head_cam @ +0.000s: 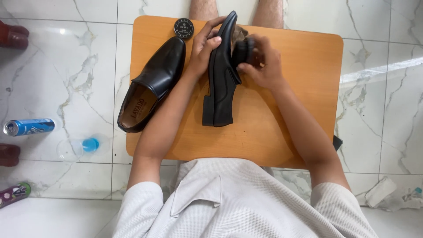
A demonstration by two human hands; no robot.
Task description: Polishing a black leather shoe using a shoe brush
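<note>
A black leather shoe (221,83) stands on its side on the small wooden table (299,88), sole edge toward me. My left hand (203,48) grips its toe end from the left. My right hand (263,61) holds a dark shoe brush (243,49) pressed against the shoe's upper near the toe. The second black shoe (152,86) lies upright on the table's left part, its tan insole showing. A round black polish tin (183,27) sits at the table's far edge, just left of my left hand.
White marble floor (57,70) surrounds the table. A blue can (28,127) lies on its side at left, beside a clear plastic bottle with a blue cap (81,146). Dark red shoes (13,36) sit at the left edge. Bare legs (235,9) show beyond the table.
</note>
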